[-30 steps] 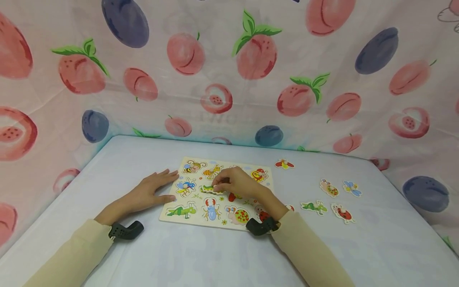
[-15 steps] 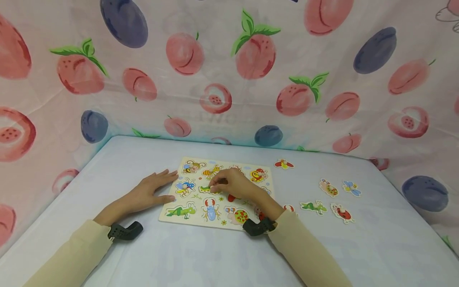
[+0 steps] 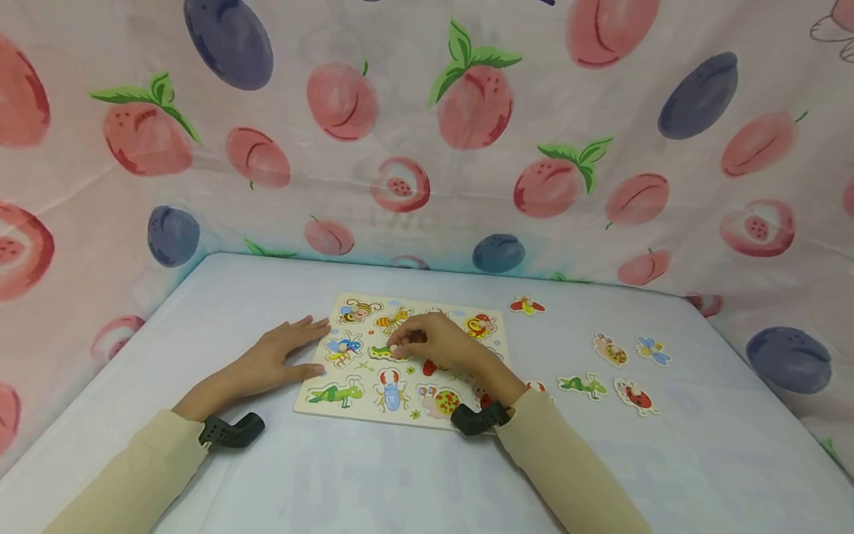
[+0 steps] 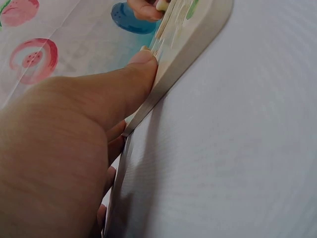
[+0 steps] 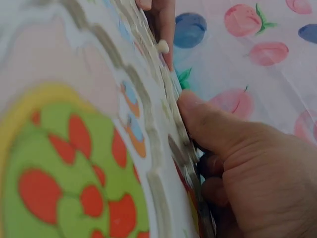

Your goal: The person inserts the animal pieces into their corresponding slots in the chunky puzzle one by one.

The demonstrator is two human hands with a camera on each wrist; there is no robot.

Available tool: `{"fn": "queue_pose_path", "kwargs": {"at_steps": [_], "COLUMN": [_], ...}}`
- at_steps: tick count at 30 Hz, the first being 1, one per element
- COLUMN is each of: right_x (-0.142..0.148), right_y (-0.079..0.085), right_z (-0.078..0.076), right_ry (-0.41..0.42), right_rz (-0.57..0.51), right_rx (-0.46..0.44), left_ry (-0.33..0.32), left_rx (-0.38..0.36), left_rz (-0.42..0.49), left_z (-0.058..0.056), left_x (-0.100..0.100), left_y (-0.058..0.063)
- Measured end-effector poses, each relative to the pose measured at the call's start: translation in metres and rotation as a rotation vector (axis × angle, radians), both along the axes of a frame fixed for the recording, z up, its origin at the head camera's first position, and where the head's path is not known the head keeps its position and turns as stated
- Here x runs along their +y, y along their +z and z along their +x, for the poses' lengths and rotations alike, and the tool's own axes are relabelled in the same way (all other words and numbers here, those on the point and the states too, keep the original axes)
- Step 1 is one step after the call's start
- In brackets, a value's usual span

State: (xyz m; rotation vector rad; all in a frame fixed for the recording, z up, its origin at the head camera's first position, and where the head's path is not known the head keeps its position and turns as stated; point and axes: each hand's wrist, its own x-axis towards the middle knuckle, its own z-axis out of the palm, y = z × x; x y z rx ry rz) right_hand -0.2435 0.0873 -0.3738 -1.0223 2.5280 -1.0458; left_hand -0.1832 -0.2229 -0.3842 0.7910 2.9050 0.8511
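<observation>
A pale wooden insect puzzle board [image 3: 371, 409] lies on the table. My right hand [image 3: 437, 341] is over its middle, thumb and fingers pinching a green caterpillar puzzle piece [image 3: 382, 353] close over the board; the fingers cover its right end. In the right wrist view, the thumb [image 5: 208, 121] is low at the board's surface and the other fingers are mostly hidden behind it. My left hand [image 3: 276, 352] rests along the board's left edge, fingers spread and fairly straight. The left wrist view has its thumb [image 4: 121, 84] on the board's rim.
Right of the board lie loose pieces: a red-winged bug [image 3: 527, 305], a snail [image 3: 610, 349], a blue-winged insect [image 3: 653, 350], a grasshopper [image 3: 583, 386] and a ladybug [image 3: 636, 397]. Another piece [image 3: 536, 386] is partly behind the right wrist. A fruit-print cloth [image 3: 400, 111] hangs behind.
The right hand has shifted slightly left with the caterpillar piece, which was tilted with its edge showing and now lies flatter against the board. The left hand has stayed put.
</observation>
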Motion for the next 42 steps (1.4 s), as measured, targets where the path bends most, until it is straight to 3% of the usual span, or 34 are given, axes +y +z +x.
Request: {"fn": "queue_pose_path", "kwargs": {"at_steps": [12, 42], "right_x": [0.0019, -0.0022], "right_y": [-0.0027, -0.0045], "right_z": [-0.0038, 0.0014], "right_ry": [0.018, 0.034], "right_rz": [-0.050, -0.067], "right_rx": [-0.034, 0.036], "left_ry": [-0.002, 0.008], "left_rx": [-0.011, -0.020], "left_rz": [0.000, -0.004], "left_z": [-0.0024, -0.0016], "left_x": [-0.0009, 0.0004], "left_y": [-0.0020, -0.0023]}}
